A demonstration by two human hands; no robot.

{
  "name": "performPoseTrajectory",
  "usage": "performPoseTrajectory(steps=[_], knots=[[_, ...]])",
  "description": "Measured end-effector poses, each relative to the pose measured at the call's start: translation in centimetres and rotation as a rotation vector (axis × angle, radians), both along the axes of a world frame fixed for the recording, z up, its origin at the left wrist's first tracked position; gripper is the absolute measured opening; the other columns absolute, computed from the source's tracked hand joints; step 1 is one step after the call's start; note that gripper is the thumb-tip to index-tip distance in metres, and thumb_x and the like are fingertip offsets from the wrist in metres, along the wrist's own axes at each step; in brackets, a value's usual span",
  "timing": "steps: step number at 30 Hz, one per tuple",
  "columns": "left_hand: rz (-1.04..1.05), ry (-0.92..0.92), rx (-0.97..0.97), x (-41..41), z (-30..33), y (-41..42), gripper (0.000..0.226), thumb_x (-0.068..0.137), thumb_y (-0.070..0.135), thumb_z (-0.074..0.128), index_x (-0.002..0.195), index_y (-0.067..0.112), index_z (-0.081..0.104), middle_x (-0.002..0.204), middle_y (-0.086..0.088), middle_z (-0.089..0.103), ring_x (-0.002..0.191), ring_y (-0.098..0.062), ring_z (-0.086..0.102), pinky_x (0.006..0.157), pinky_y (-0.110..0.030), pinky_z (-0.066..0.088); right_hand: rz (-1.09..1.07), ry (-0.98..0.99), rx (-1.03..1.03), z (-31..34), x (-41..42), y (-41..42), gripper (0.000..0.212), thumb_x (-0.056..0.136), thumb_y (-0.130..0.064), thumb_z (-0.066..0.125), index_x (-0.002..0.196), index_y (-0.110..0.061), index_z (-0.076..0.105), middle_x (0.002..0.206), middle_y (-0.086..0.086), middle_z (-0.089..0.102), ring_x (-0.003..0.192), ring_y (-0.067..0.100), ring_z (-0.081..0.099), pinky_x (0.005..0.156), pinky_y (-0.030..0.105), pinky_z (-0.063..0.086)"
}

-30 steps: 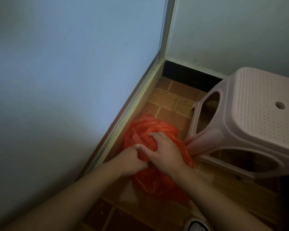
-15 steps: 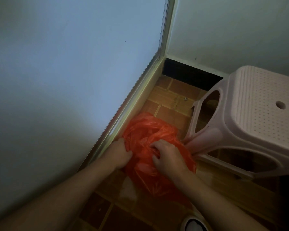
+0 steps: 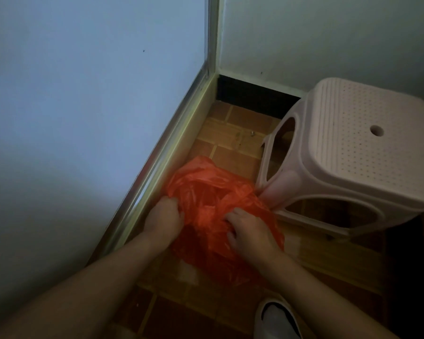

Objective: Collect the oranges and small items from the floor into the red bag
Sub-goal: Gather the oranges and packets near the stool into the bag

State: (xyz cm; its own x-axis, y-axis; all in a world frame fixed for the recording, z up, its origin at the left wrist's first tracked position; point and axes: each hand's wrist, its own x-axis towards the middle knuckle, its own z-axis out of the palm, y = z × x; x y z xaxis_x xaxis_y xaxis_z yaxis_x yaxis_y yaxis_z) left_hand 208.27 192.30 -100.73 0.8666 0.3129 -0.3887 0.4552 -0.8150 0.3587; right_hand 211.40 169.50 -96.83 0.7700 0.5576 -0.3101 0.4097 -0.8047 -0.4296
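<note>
Hands have split apart: a second ago both were bunched together on top of the red bag, now my left hand has slid out to the bag's left edge by the wall track and my right hand sits on the right side. Left grip: fingers curled into the plastic at the edge, pinching it. Right grip: fingers bent and digging into the crumpled film, looks clamped on a fold, though the fingertips are partly buried. Bag is on the tiled floor, in the corner between the wall track and the pink stool, touching or nearly touching the stool's leg. My read: I'm pulling the mouth open, so this is prep for loading, not loading itself. No oranges visible on the floor or through the plastic; can't tell what's inside. Only a tiny speck of something on the tiles further back. Dim light, so small items could be missed. White shoe at bottom edge.
</note>
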Motion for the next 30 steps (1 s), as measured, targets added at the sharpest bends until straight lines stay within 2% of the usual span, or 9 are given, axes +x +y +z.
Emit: performPoseTrajectory(steps=[2, 4, 10, 14, 17, 20, 23, 26, 30], knots=[[-0.024, -0.054, 0.008, 0.2, 0.9, -0.3, 0.011, 0.088, 0.02, 0.062, 0.095, 0.014, 0.068, 0.099, -0.009, 0.063, 0.092, -0.034, 0.067, 0.082, -0.043, 0.055, 0.002, -0.006, -0.007, 0.1, 0.1, 0.2, 0.035, 0.087, -0.021, 0.063, 0.122, -0.023, 0.063, 0.119, -0.003, 0.059, 0.103, 0.024, 0.065, 0.083, 0.04, 0.055], [-0.055, -0.101, 0.022, 0.2, 1.5, -0.4, 0.013, 0.088, 0.017, 0.06, 0.098, 0.018, 0.069, 0.099, -0.006, 0.062, 0.09, -0.032, 0.066, 0.079, -0.042, 0.055, -0.001, -0.013, 0.002, 0.1, 0.2, 0.5, 0.035, 0.087, -0.02, 0.063, 0.123, -0.023, 0.063, 0.119, -0.003, 0.059, 0.103, 0.024, 0.064, 0.082, 0.038, 0.054], [-0.098, -0.256, 0.016, 0.2, 3.4, 0.5, 0.035, 0.087, 0.015, 0.06, 0.12, 0.026, 0.066, 0.109, -0.003, 0.066, 0.095, -0.029, 0.067, 0.081, -0.043, 0.057, -0.048, -0.034, 0.07, 0.7, 1.4, 1.5, 0.038, 0.086, -0.021, 0.065, 0.124, -0.026, 0.065, 0.117, -0.006, 0.062, 0.105, 0.02, 0.064, 0.085, 0.037, 0.054], [0.067, -0.413, -0.083, 0.0, 7.4, 0.8, 0.043, 0.084, 0.006, 0.066, 0.122, 0.025, 0.068, 0.113, 0.001, 0.071, 0.099, -0.021, 0.068, 0.091, -0.035, 0.056, -0.163, -0.076, 0.134, 3.9, 2.8, 1.5, 0.036, 0.087, -0.02, 0.068, 0.122, -0.026, 0.069, 0.118, -0.007, 0.068, 0.109, 0.016, 0.063, 0.094, 0.036, 0.053], [0.216, -0.483, -0.18, -1.3, 13.1, -0.5, 0.046, 0.083, 0.001, 0.071, 0.124, 0.022, 0.069, 0.115, 0.004, 0.072, 0.1, -0.013, 0.068, 0.096, -0.028, 0.054, -0.267, -0.045, 0.171, 8.4, 2.7, 0.7, 0.032, 0.088, -0.02, 0.068, 0.119, -0.027, 0.071, 0.117, -0.008, 0.07, 0.109, 0.012, 0.064, 0.096, 0.032, 0.053], [0.21, -0.465, -0.219, -3.1, 19.5, -2.2, 0.045, 0.086, 0.004, 0.073, 0.128, 0.021, 0.067, 0.12, 0.004, 0.071, 0.108, -0.01, 0.065, 0.099, -0.028, 0.053, -0.333, -0.009, 0.194, 14.3, 1.2, -0.3, 0.032, 0.089, -0.019, 0.069, 0.12, -0.026, 0.072, 0.115, -0.009, 0.071, 0.104, 0.007, 0.066, 0.093, 0.027, 0.055], [0.231, -0.457, -0.257, -4.6, 26.5, -3.2, 0.042, 0.086, 0.006, 0.074, 0.125, 0.021, 0.068, 0.116, 0.003, 0.072, 0.107, -0.012, 0.065, 0.097, -0.029, 0.054, -0.42, 0.052, 0.244, 21.2, -0.7, -1.0, 0.029, 0.092, -0.017, 0.07, 0.12, -0.025, 0.073, 0.11, -0.014, 0.07, 0.098, -0.001, 0.064, 0.087, 0.021, 0.057], [0.238, -0.436, -0.269, -6.3, 33.7, -3.9, 0.038, 0.088, 0.009, 0.075, 0.123, 0.02, 0.07, 0.117, 0.004, 0.072, 0.109, -0.01, 0.065, 0.098, -0.026, 0.054, -0.519, 0.086, 0.32, 28.3, -2.0, -1.5, 0.024, 0.094, -0.017, 0.069, 0.116, -0.025, 0.074, 0.105, -0.017, 0.069, 0.095, -0.003, 0.065, 0.084, 0.02, 0.058], [0.223, -0.425, -0.29, -8.4, 42.9, -4.2, 0.03, 0.088, 0.01, 0.075, 0.116, 0.02, 0.072, 0.11, 0.004, 0.073, 0.1, -0.012, 0.068, 0.091, -0.028, 0.058, -0.557, 0.117, 0.363, 38.0, -3.8, -1.4, 0.022, 0.092, -0.015, 0.07, 0.111, -0.025, 0.074, 0.104, -0.017, 0.069, 0.095, -0.002, 0.065, 0.084, 0.02, 0.057]])
